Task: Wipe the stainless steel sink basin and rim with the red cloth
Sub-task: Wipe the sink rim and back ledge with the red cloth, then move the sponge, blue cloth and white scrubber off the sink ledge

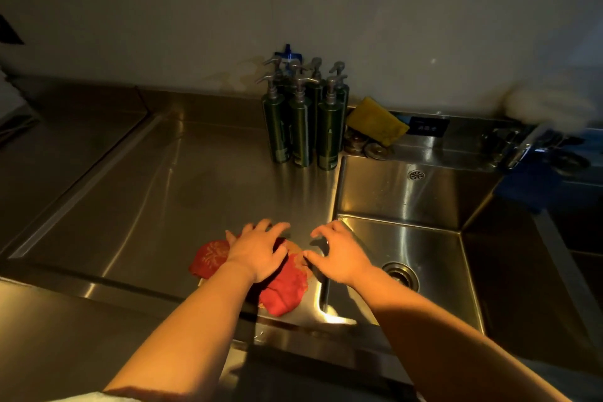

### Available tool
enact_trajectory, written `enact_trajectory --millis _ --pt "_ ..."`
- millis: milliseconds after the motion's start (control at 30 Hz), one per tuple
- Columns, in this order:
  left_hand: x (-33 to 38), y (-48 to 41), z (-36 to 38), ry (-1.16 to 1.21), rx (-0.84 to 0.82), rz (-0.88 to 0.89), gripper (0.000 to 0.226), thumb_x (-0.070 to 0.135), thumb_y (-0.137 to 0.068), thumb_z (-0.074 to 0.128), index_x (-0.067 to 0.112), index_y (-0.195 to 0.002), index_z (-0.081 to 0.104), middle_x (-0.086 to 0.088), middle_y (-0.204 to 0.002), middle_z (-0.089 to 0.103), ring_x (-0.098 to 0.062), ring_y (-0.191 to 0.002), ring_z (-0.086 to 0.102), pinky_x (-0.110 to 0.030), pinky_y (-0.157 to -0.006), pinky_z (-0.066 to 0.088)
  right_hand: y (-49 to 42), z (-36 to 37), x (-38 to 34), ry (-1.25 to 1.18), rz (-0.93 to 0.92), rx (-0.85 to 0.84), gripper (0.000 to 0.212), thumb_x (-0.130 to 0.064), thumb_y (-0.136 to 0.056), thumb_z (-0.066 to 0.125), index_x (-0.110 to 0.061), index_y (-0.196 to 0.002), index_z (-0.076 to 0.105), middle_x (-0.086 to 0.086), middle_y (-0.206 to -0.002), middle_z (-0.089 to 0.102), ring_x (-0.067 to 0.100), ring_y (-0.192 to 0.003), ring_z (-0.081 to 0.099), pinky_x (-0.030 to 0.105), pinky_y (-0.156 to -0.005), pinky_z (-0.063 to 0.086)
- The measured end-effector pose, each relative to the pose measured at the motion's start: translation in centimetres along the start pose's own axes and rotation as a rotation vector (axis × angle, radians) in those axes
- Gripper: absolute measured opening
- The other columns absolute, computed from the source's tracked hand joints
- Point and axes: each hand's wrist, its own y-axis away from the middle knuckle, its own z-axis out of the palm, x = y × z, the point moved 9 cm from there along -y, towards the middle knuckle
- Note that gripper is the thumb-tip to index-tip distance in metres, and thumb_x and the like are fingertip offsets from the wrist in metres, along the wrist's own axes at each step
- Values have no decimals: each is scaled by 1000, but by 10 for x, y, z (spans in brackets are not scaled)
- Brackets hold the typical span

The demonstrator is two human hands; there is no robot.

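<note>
On the drainboard just left of the basin, left hand (257, 251) lies flat on top of the red cloth (284, 287), fingers spread and only slightly bent, pressing down rather than gripping. Right hand (339, 254) sits just beside it, toward the basin, fingers arched like a claw and holding nothing; thumb tip is at the cloth's right edge, contact cannot be told. Cloth is crumpled, not folded. Its long axis runs diagonally from the far-left lobe out past the left wrist to the near-right lobe, which ends close to the rim (330, 206). None of it lies in the sink basin (434, 258) yet. Key relation: the basin lies directly right of the cloth, across the rim, with the drain (400, 274) under the right forearm. Left hand has the cloth; right hand is nearer the basin. Judgement: wiping of basin and rim looks barely begun. The next move calls for sliding the cloth rightward over the rim, or passing it to the right hand. Farther out, at the back edge, are a cluster of green pump bottles (301, 127) and a yellow sponge (377, 121). Faucet area at far right is too blurred to read.
</note>
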Motion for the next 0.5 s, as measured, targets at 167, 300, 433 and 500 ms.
enact_trajectory --millis 167,300,433,500 --pt "59 -17 -15 0 50 124 44 38 -96 39 36 -140 35 3 -145 36 -24 -134 33 -63 -109 19 5 -43 32 5 43 80 35 -32 -86 62 -16 -118 57 7 -122 49 25 -115 51 29 -100 37" --pt "109 -31 -19 -25 83 212 44 36 -95 41 33 -139 37 2 -140 40 -23 -131 37 -60 -109 22 8 -80 58 4 53 148 32 -27 -88 61 -14 -117 58 9 -120 50 26 -114 52 28 -99 36" --pt "151 -50 -19 -30 43 275 48 32 -92 46 33 -139 36 1 -140 39 -24 -130 37 -57 -109 27 10 -116 87 -3 66 197 31 -24 -88 61 -13 -117 59 9 -120 49 25 -112 52 29 -99 38" --pt "170 -60 -23 -46 56 300 49 31 -91 48 34 -138 37 2 -138 40 -24 -129 38 -54 -107 30 10 -132 103 -16 68 224 31 -24 -87 62 -13 -116 60 8 -119 50 25 -111 53 30 -100 40"
